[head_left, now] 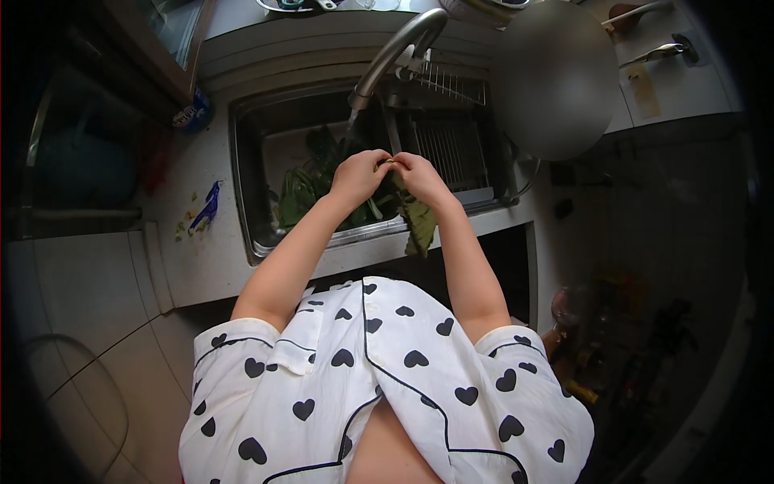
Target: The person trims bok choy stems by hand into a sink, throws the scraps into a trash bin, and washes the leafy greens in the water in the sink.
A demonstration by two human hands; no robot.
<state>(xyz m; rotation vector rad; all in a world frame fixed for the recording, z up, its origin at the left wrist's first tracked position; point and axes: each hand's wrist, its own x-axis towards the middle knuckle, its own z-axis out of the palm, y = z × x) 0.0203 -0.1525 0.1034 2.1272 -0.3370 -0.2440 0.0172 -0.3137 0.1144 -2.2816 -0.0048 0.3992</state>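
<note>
Over the front of the steel sink (251, 211), my left hand (359, 175) and my right hand (419, 177) meet fingertip to fingertip. Both pinch the stem end of a leafy green (419, 228), whose broad leaf hangs below my right hand, past the sink's front rim. More leafy greens (297, 196) lie in the left basin, behind and left of my left hand. The faucet (379, 68) arches over the basin, its spout just beyond my hands.
A blue and purple object (207, 206) lies on the left counter beside small green scraps. Behind it stands a blue container (193, 111). A wire dish rack (451, 152) sits in the right basin. A blurred round patch hides the upper right.
</note>
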